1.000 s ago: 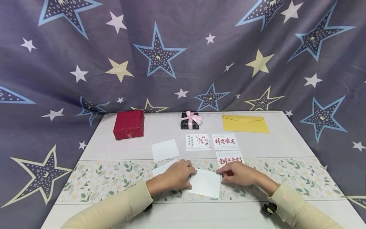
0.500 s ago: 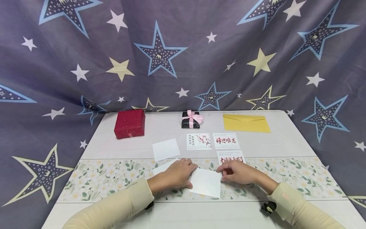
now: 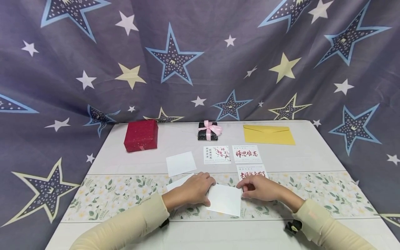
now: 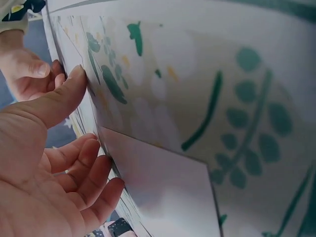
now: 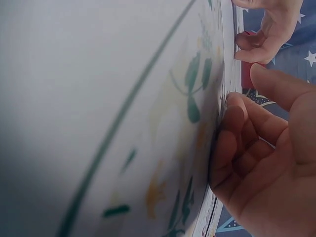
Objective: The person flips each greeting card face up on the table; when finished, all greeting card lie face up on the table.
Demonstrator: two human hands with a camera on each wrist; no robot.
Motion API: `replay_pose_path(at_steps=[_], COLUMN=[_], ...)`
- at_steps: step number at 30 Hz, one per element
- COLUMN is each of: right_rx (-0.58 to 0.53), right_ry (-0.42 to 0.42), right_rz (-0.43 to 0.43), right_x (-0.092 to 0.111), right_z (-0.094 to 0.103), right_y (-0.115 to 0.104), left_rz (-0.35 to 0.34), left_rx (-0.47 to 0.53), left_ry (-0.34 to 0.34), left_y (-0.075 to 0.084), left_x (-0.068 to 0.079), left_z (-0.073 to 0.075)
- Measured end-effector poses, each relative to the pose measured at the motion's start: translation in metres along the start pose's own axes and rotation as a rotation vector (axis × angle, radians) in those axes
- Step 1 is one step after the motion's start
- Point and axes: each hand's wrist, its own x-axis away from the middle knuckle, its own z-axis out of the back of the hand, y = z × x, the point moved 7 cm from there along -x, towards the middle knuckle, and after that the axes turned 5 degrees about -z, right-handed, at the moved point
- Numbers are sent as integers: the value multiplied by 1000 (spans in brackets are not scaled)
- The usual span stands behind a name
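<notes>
A blank white card [image 3: 224,200] lies flat on the table between the two hands. My left hand [image 3: 197,189] rests at its left edge, thumb and fingers spread apart and loosely bent. My right hand [image 3: 260,188] touches near its upper right corner with the index fingertip, the other fingers bent under. In the right wrist view the right thumb [image 5: 276,84] stands apart from the fingers. Another blank card [image 4: 163,182] lies beside the left fingertips, partly hidden by that hand in the head view. A card with red lettering [image 3: 250,171] is partly covered by the right hand.
Farther back lie a third blank card [image 3: 180,163], a blossom-print card [image 3: 217,155] and another red-lettered card [image 3: 247,154]. Along the back edge are a red box [image 3: 141,135], a small black box [image 3: 203,135] with a pink ribbon, and a yellow envelope [image 3: 268,134].
</notes>
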Motion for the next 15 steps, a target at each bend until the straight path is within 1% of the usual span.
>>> replay_pose_path(at_steps=[4, 11, 15], right_rx=[-10, -21, -34], right_ry=[4, 3, 2], right_rz=[-5, -33, -31], right_x=[0, -2, -2], right_z=[0, -1, -2], right_y=[-2, -1, 0], left_rz=[8, 7, 4], left_rx=[1, 15, 18], left_ry=[-5, 8, 15], left_y=[-1, -2, 0], left_x=[-2, -4, -4], left_z=[0, -1, 0])
